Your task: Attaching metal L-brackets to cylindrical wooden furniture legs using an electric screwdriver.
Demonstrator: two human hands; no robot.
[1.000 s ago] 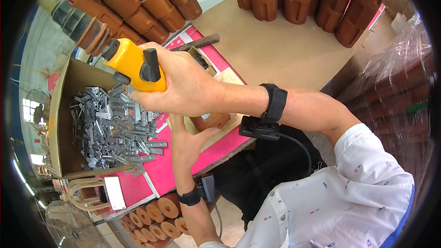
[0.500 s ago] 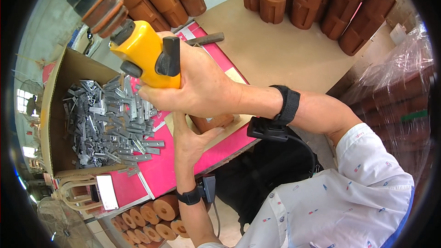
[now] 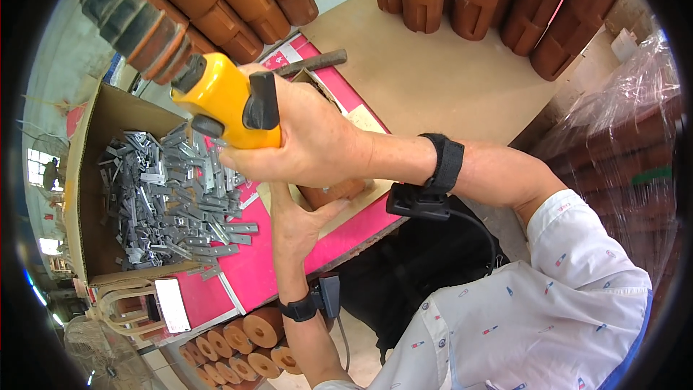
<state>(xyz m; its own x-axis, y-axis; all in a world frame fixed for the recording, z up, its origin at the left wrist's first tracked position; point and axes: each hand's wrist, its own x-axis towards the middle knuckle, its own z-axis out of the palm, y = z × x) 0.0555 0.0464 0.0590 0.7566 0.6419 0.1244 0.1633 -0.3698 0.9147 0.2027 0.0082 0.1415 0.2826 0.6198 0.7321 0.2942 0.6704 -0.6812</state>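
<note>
My right hand [image 3: 310, 130] is wrapped round a yellow power tool [image 3: 229, 97] with a black lever on its side and a ribbed black and orange part at its top. The tool's lower end is hidden behind that hand. Below, my left hand [image 3: 294, 222] grips a brown wooden block [image 3: 338, 192], its thumb lying along the near side; its fingers are mostly covered by the right hand. Under the block lies a pale board [image 3: 381, 188] on the pink tabletop [image 3: 361, 227].
To the left, a cardboard box [image 3: 81, 195] lies on its side, spilling metal brackets [image 3: 180, 195]. A hammer [image 3: 317, 63] rests beyond my hands. Brown grooved cylinders [image 3: 422, 6] stand at the back. A white phone-like slab [image 3: 171, 305] is at the near left, and drilled wooden rounds [image 3: 260, 328] are stacked below.
The yellow tool and my right hand have dropped slightly in the picture. My left hand keeps its place at the block.
</note>
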